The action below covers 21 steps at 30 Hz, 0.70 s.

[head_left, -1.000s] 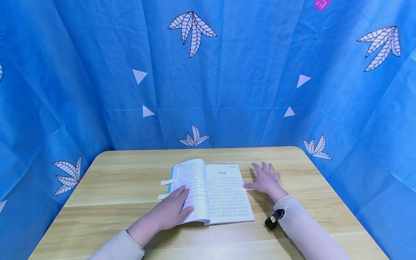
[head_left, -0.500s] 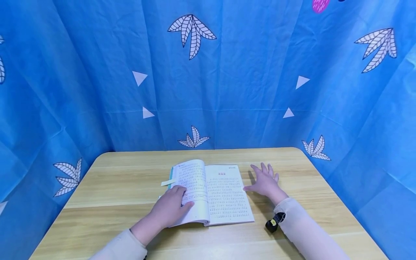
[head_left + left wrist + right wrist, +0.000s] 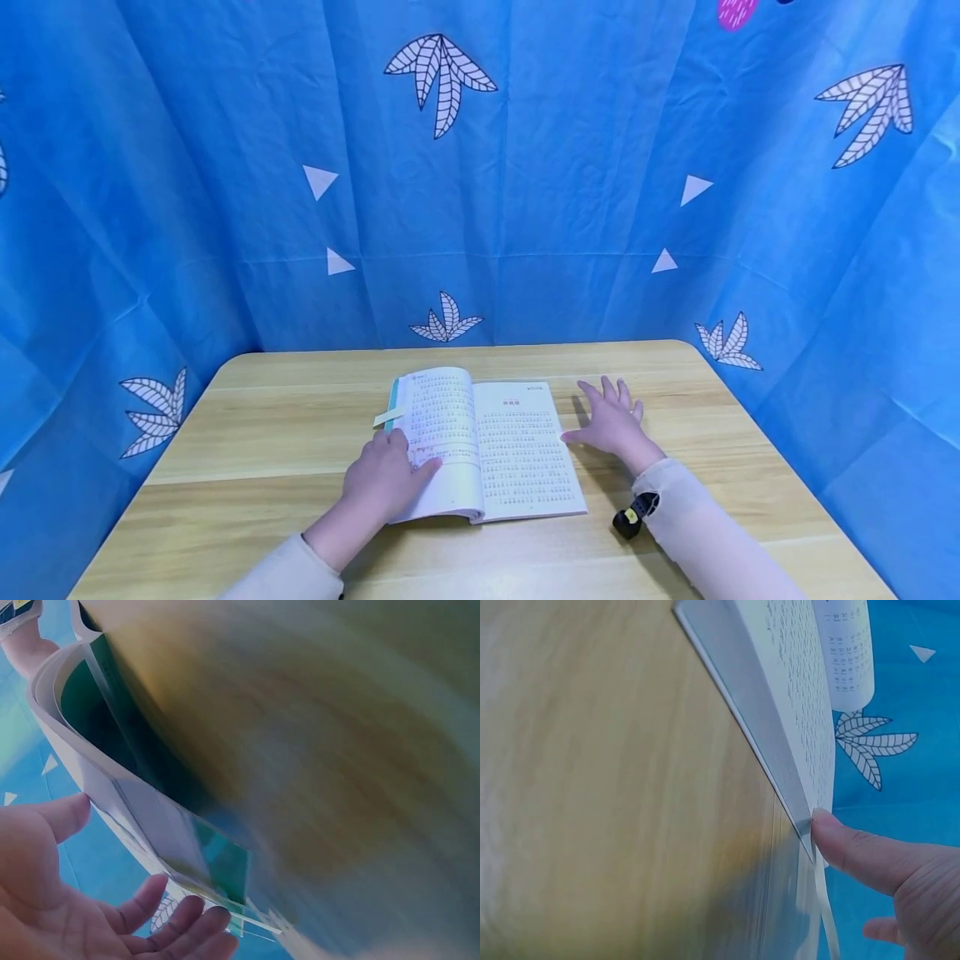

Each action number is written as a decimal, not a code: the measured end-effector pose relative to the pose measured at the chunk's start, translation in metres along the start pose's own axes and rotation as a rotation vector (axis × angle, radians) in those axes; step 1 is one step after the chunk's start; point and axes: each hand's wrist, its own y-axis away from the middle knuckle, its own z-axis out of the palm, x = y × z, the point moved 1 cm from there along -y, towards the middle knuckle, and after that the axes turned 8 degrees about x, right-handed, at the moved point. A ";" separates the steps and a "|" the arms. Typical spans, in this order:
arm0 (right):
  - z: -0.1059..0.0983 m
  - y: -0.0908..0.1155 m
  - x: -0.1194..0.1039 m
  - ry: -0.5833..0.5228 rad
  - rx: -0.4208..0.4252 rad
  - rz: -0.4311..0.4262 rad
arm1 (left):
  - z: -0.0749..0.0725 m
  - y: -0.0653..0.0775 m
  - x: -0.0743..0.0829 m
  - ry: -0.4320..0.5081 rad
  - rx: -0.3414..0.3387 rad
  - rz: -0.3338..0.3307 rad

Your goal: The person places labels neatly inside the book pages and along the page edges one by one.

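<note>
An open book (image 3: 525,450) with printed pages lies on the wooden table, its left pages curving upward near the spine. My left hand (image 3: 386,475) is at the book's left edge, its thumb resting on the left page. In the left wrist view the fingers (image 3: 180,919) are loosely bent along the page's outer edge, beside the green cover (image 3: 225,862). At the right edge, the thumb of my right hand (image 3: 611,425) touches the page margin while its other fingers spread over the table. The right wrist view shows that thumb (image 3: 855,851) against the page edge.
One pale paper strip (image 3: 388,417) sticks out from the book's left side. Another white strip (image 3: 826,911) hangs by the right thumb. The wooden table (image 3: 262,417) has a blue patterned curtain (image 3: 480,208) around it. A black device (image 3: 630,518) sits at the right wrist.
My left hand has slid left across the page to its outer edge, covering the lower paper strip and baring more print. The right hand holds nearly the same place.
</note>
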 end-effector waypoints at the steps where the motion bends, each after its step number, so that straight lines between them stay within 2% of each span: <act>1: 0.000 0.000 0.000 0.001 0.000 0.001 | 0.000 0.000 -0.001 -0.007 -0.006 -0.008; 8: 0.002 0.001 0.003 -0.003 0.009 -0.002 | -0.003 0.002 -0.006 -0.049 -0.033 -0.032; 15: 0.002 0.002 0.004 -0.004 0.007 0.004 | -0.006 0.004 -0.009 -0.075 -0.099 -0.081; 21: -0.001 0.003 0.003 -0.014 0.001 0.009 | -0.008 0.005 -0.011 -0.093 -0.127 -0.079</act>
